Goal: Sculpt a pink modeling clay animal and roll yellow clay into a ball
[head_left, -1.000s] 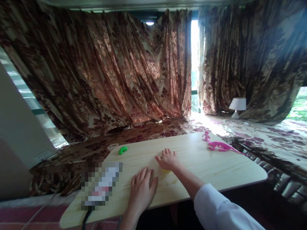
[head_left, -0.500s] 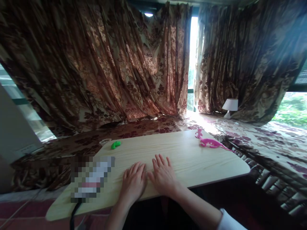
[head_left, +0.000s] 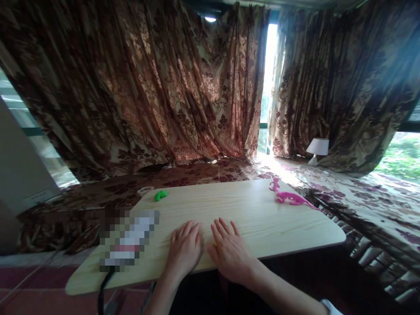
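My left hand (head_left: 186,246) lies palm down on the pale wooden table (head_left: 210,199), fingers stretched forward. Beside it, a small gap away, my right hand (head_left: 229,251) also rests palm down near the table's front edge, its fingers extended. A small yellow thing (head_left: 215,243) peeks out between the right thumb and forefinger; most of it is hidden, so its kind cannot be made out. Farther off stand out a curved green object (head_left: 160,195) at the back left and a pink, long-tailed animal-shaped toy (head_left: 290,197) at the back right, both untouched.
At the table's left, a blurred-out flat object (head_left: 131,240) has a black cable (head_left: 104,288) running over the front edge. A white lamp (head_left: 317,148) stands on the flowered cloth beyond. Patterned curtains (head_left: 183,87) hang behind, and a white radiator (head_left: 367,253) is at the right.
My right hand has slid slightly right and toward me, and a bit of yellow now shows by its thumb. The left hand stays flat. The whole view has shifted a little.
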`<state>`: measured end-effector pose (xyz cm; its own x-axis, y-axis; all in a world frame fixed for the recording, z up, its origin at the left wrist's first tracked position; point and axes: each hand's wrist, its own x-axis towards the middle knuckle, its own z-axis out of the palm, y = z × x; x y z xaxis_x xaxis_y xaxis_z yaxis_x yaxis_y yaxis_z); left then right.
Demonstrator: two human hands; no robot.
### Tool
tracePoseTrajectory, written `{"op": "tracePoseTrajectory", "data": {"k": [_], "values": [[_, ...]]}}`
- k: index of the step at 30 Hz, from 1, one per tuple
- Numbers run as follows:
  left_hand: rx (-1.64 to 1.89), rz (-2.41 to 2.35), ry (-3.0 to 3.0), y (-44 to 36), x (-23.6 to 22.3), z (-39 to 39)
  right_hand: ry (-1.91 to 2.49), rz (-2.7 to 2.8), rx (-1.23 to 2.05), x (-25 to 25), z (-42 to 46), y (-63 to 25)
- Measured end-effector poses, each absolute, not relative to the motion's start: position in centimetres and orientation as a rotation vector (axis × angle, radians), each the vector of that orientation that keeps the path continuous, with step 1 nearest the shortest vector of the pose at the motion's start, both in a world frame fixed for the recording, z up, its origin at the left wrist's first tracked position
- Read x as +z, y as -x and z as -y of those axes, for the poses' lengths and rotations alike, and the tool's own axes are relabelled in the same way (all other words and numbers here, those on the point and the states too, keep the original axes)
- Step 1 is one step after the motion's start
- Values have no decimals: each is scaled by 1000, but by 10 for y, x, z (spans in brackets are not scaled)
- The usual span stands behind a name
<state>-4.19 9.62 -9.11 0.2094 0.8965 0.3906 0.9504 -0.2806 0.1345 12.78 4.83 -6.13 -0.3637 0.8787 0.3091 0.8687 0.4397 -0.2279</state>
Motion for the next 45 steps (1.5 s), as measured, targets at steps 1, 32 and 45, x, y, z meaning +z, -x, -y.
{"op": "tracePoseTrajectory", "data": {"k": [1,32,45], "values": [[-607,1799,2333,42,-91,-95,1449,2327,16,-63,-38,-129],[-588,1798,2319,40,-87,-92,1750,2197,113,-51,-149,-116],[-645,1819,2318,43,-89,-89,1552,2344,-21,-71,-45,-118]]}}
